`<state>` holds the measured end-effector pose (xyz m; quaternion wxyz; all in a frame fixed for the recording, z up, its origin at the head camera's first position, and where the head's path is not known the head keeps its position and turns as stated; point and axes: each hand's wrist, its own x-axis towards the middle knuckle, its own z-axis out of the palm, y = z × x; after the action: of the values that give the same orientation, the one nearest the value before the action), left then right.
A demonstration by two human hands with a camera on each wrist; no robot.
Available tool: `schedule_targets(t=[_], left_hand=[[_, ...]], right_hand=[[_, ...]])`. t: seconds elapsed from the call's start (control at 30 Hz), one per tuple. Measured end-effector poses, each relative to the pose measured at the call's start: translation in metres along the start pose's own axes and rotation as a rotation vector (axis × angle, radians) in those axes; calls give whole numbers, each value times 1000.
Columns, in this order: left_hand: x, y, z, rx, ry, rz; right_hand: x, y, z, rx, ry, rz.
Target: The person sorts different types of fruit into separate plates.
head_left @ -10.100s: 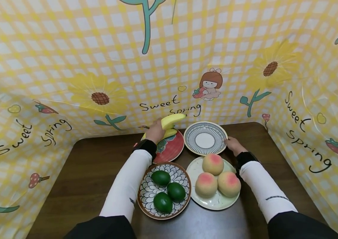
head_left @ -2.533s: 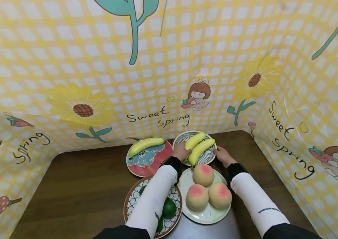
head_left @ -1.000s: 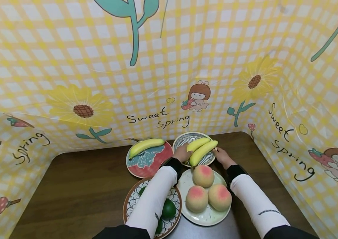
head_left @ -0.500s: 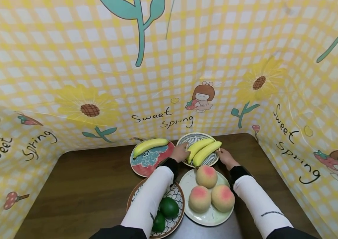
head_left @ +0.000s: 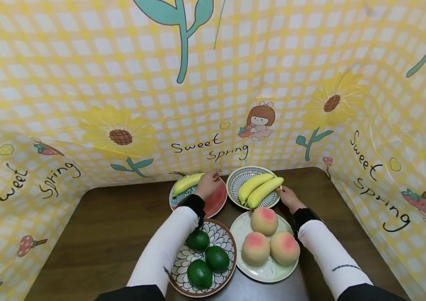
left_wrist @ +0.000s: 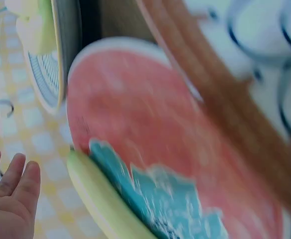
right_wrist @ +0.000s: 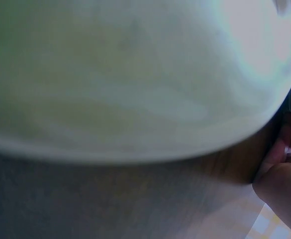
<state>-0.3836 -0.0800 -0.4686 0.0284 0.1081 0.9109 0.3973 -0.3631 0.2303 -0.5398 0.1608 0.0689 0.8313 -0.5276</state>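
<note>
Banana [head_left: 187,182] on red plate [head_left: 218,200], just under left hand [head_left: 208,184], fingers [left_wrist: 11,186] relaxed and apart, not touching it.

At the near edge of the dark wooden counter [head_left: 96,234], a brown-rimmed patterned plate [head_left: 225,239] holds three green fruits [head_left: 205,258], and just to its right a pale plate [head_left: 269,269] holds three peaches [head_left: 269,236]. A yellow checked backdrop [head_left: 85,75] printed with sunflowers, a cartoon girl and the words "Sweet Spring" stands around three sides of the counter.
</note>
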Motion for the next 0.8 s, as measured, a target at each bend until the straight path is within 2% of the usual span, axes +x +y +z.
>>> schedule_targets(t=[0.2, 0.4, 0.53, 0.67, 0.8], left_hand=[[-4, -21, -31, -25, 28, -12], [-8, -40, -59, 35, 31, -24], [-13, -48, -72, 61, 18, -61], [-18, -55, -82, 79, 41, -104], [-19, -63, -88, 127, 62, -98]], right_hand=[[2, 0, -3, -15, -7, 6], [3, 0, -5, -14, -6, 4], [1, 0, -4, -14, 5, -8], [-1, 0, -2, -21, 2, -13], [-1, -1, 2, -23, 1, -15]])
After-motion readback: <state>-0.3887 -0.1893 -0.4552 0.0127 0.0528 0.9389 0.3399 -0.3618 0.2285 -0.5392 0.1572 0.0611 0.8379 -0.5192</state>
